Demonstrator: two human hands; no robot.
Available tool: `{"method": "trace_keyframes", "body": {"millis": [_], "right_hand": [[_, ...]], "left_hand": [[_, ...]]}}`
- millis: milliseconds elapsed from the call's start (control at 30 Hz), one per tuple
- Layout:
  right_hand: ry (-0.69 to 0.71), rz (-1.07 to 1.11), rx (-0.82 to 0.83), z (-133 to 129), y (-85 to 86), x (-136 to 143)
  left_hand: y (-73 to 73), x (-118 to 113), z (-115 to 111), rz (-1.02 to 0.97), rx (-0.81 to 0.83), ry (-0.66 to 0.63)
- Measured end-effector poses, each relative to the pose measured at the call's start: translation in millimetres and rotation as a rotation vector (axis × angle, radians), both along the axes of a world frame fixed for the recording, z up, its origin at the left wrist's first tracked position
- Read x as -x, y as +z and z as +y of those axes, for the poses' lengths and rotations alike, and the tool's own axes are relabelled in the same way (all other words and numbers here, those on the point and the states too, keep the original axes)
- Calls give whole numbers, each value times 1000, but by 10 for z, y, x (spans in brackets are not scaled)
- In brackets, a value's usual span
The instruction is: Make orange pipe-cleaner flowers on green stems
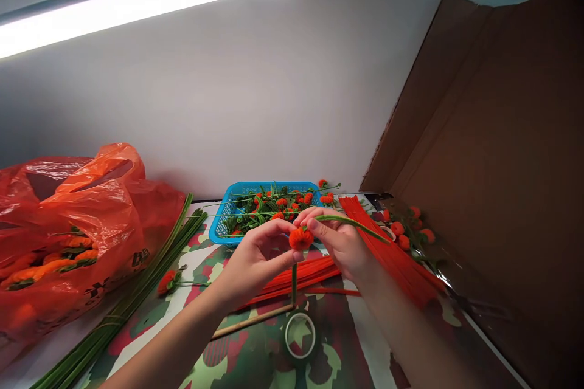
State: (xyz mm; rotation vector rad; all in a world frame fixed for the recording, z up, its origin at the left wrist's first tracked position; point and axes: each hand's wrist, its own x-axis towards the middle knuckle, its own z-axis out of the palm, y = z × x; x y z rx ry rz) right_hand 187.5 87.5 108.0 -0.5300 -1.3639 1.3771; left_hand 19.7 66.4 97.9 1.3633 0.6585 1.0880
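Note:
An orange fuzzy flower ball (301, 238) is held between my two hands at the centre. The fingers and thumb of my left hand (258, 258) pinch it from the left. At its upper right, my right hand (335, 240) is closed on a green fuzzy stem (365, 228), which arcs out to the right. Another green strip (294, 282) hangs upright below the ball. Beneath it lies a roll of green tape (300, 334), beside a thin wooden stick (253, 322).
Behind my hands stands a blue basket (216, 228) of green and orange pieces. Orange strips (378, 243) lie at the right, near a cardboard sheet (493, 134). A red plastic bag (114, 213) and green stems (132, 292) are at the left.

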Motion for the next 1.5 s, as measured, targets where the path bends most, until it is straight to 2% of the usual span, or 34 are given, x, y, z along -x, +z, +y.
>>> {"method": "trace_keyframes", "body": {"millis": [100,267,533,667,800,900,1033,1167,1233,1300,1367,1400,1433,1500], "right_hand": [[-9,47,183,-49,57,-6],[-52,144,508,-81,91,-2],[100,339,878,-51,50,10],[167,335,853,-71,38,21],[81,303,734,-76,39,30],[68,275,692,-71,42,24],[93,233,681,-53,24,-1],[174,160,692,-32,-2,-12],[146,143,572,-33,6,-7],[-2,114,310,-49,32,-5],[-184,24,-5,-81,63,-24],[-250,-43,-149,-100,76,-43],[-304,-117,-286,-120,86,-68],[-387,-273,-550,-155,96,-130]], "left_hand": [[9,14,2,14,-15,10],[37,24,13,-68,36,104],[9,49,71,-108,47,88],[14,69,67,-99,6,82],[44,60,49,-25,46,69],[65,36,33,46,52,31],[82,34,9,131,-71,90],[107,81,-10,245,-299,134],[119,106,-6,308,-401,173],[122,122,14,353,-408,295],[116,124,44,348,-280,423],[111,121,60,323,-174,444],[107,116,73,288,-50,415],[104,100,83,215,219,218]]}}
